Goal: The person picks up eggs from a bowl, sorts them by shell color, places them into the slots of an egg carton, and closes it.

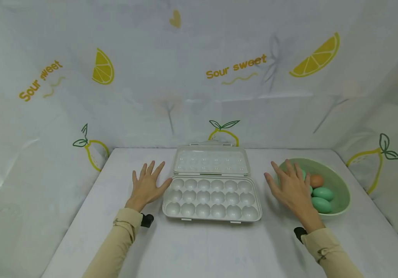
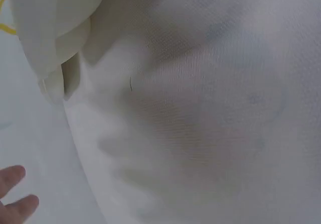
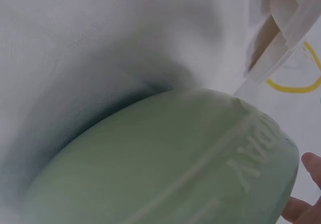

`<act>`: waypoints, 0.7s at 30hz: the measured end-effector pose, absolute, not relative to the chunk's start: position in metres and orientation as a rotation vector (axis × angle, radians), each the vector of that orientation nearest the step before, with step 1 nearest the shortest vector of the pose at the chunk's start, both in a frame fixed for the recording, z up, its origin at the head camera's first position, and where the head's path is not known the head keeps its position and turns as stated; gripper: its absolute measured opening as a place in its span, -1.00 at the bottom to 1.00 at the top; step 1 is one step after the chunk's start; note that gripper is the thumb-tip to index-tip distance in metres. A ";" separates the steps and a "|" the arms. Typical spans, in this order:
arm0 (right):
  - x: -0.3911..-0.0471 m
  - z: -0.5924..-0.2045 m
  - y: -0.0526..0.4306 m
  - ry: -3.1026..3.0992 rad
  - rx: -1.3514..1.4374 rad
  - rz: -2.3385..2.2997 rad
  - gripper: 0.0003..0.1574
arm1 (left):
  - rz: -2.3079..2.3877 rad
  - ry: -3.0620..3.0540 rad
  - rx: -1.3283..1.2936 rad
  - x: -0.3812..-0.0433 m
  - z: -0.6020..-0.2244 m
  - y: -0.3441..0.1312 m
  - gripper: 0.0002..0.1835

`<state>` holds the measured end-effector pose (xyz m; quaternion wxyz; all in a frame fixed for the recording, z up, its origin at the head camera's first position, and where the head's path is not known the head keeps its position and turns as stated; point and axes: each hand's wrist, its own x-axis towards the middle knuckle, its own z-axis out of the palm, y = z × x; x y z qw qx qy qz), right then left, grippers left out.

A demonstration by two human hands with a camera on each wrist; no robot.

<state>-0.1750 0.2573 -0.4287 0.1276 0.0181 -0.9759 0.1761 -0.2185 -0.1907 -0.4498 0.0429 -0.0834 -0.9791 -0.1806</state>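
A pale egg carton [image 1: 213,199] lies at the middle of the table with its lid [image 1: 212,160] folded back; its round hollows hold nothing. Left of it my left hand [image 1: 147,187] hovers with fingers spread, the thumb close to the carton's edge; two fingertips [image 2: 20,208] show in the left wrist view. Over the left side of a green bowl [image 1: 341,197] is my right hand [image 1: 292,189], fingers spread, gripping nothing. In the bowl are several green eggs [image 1: 322,204] and a brown egg [image 1: 317,180], partly hidden by the hand.
The white table [image 1: 192,247] meets a white cloth backdrop [image 1: 143,108] printed with lemons at its far edge and sides. Black wrist cameras [image 1: 147,220] stick out at both sleeves. Raised letters [image 3: 251,153] mark the bowl's outer wall.
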 end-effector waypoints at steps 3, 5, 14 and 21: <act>-0.175 -0.429 0.260 -2.843 0.056 0.527 -0.18 | -0.629 -2.981 -0.319 -0.220 -0.456 -0.195 -0.17; -0.175 -0.429 0.261 -2.839 0.060 0.551 -0.18 | -0.698 -2.967 -0.373 -0.221 -0.461 -0.200 -0.15; -0.176 -0.429 0.272 -2.707 0.138 0.726 -0.31 | -1.206 -2.868 -0.485 -0.227 -0.495 -0.210 -0.21; -0.181 -0.427 0.289 -2.612 0.202 0.994 -0.39 | -1.321 -2.826 -0.492 -0.225 -0.511 -0.213 -0.28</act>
